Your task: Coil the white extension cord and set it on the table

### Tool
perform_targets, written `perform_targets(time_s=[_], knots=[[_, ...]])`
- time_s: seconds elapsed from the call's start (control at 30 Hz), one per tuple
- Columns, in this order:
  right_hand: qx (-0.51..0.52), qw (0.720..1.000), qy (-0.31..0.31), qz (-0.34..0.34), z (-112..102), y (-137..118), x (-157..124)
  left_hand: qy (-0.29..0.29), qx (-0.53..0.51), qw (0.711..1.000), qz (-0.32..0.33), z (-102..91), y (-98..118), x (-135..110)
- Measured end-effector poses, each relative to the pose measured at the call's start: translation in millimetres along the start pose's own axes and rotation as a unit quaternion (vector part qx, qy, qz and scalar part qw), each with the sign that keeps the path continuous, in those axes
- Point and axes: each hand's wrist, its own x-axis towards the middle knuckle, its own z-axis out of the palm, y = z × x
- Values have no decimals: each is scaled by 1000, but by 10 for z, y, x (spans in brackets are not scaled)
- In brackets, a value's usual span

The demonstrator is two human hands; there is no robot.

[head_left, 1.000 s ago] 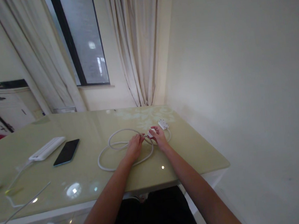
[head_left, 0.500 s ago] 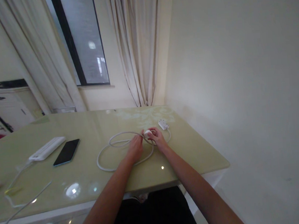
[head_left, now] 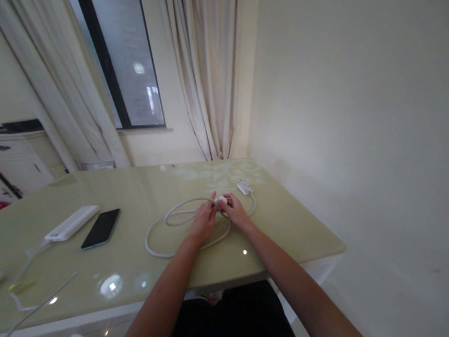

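Observation:
A white cable [head_left: 163, 232] lies in loose loops on the pale green glass table [head_left: 139, 186]. My left hand [head_left: 202, 222] and my right hand [head_left: 234, 209] meet over the loops, fingers pinched together round a small white piece [head_left: 221, 199] on the cable. Just beyond my right hand, a white plug [head_left: 245, 187] rests on the table, joined to the cable.
A black phone [head_left: 100, 228] and a white power strip [head_left: 71, 223] lie to the left, with thin wires [head_left: 32, 306] trailing toward the near edge. A wall stands close on the right; curtains [head_left: 208, 70] and a window [head_left: 120, 57] are behind the table.
Both hands have drawn closer together over the cable, and the small white piece has shifted slightly left between them. The cable loops have tightened a little.

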Motion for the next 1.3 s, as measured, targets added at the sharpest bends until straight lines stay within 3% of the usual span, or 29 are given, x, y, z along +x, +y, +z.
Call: perform_targets(time_s=[0.27, 0.43, 0.63, 0.8, 0.9, 1.07, 1.3], knots=[[35, 998, -56, 4, 16, -42, -21, -22, 53, 996, -62, -65, -22, 15], [-12, 1000, -3, 24, 14, -11, 7, -2, 42, 997, -68, -75, -77, 80], [-41, 998, 15, -40, 26, -133, -55, 4, 71, 994, -87, -92, -146, 135], [-59, 991, 108, -55, -58, -105, 7, -20, 130, 991, -39, -172, -209, 76], [-60, 984, 163, -38, -155, -19, 93, 31, 133, 990, -47, -256, -271, 76], [-23, 979, 202, -19, -252, 27, 158, 114, 141, 976, -121, -329, -429, 104], [15, 982, 185, -36, -257, -37, 133, 39, 187, 971, -141, -251, -655, 100]])
